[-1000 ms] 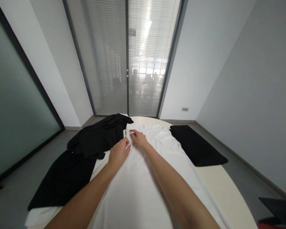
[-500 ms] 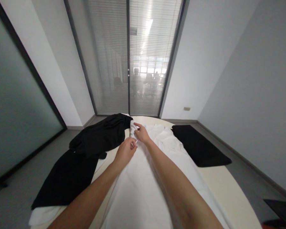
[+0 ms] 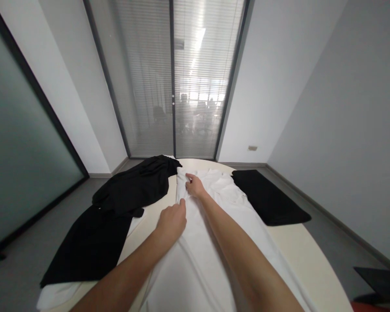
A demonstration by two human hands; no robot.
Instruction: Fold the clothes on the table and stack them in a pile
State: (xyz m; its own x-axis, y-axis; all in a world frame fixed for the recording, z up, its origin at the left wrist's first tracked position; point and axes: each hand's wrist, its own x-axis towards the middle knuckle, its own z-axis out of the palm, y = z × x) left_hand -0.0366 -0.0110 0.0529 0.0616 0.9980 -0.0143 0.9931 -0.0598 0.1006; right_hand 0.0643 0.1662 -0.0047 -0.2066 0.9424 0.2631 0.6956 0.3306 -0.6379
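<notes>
A white garment [image 3: 195, 255] lies spread lengthwise on the pale table [image 3: 308, 255], its far part wrinkled. My left hand [image 3: 172, 219] is closed on the garment's left edge, thumb on top. Farther along, near the far left corner of the cloth, my right hand [image 3: 194, 185] touches the fabric with thumb and index finger apart. What lies under the curled fingers of my right hand is hidden.
Crumpled black clothing [image 3: 136, 184] lies at the table's far left, over a black cloth [image 3: 84, 247] with white fabric [image 3: 56, 294] below it. A folded black item [image 3: 266, 197] rests at the right edge. A blinds-covered glass partition [image 3: 198, 86] stands beyond.
My left hand has moved nearer to me along the garment's left edge. The bunched strip at the far left now lies flatter, and my right hand has shifted slightly nearer.
</notes>
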